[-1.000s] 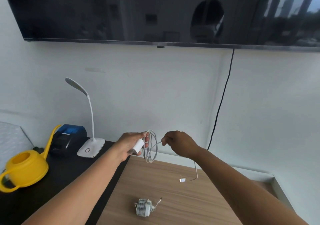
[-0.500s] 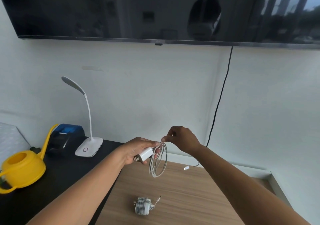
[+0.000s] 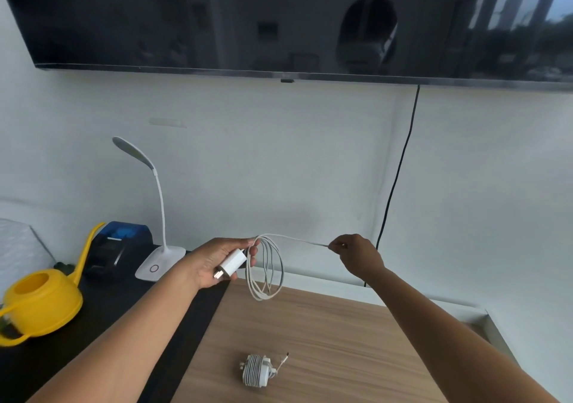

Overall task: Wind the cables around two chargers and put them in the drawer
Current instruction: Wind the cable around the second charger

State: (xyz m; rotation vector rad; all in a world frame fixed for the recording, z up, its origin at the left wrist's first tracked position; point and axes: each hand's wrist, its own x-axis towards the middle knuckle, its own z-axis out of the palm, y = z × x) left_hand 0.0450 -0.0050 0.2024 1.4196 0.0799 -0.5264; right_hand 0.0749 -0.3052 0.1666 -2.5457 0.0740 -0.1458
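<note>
My left hand [image 3: 214,261] grips a small white charger [image 3: 232,267] above the seam between the black and wooden surfaces. Its white cable [image 3: 266,271] hangs in loose loops from that hand. My right hand [image 3: 356,255] pinches the free end of the cable, pulled out taut to the right. A second white charger [image 3: 255,370], with its cable wound tightly round it, lies on the wooden tabletop [image 3: 341,340] near me. No drawer is in view.
A yellow watering can [image 3: 40,303], a black and blue printer [image 3: 116,247] and a white desk lamp [image 3: 155,216] stand on the black surface at left. A large dark TV [image 3: 279,18] hangs on the wall, with a black cord [image 3: 397,179] running down.
My right hand has moved away to the right, drawing the cable end out straight. The loose plug end that dangled near the table is now lifted. My left hand holds the charger slightly lower.
</note>
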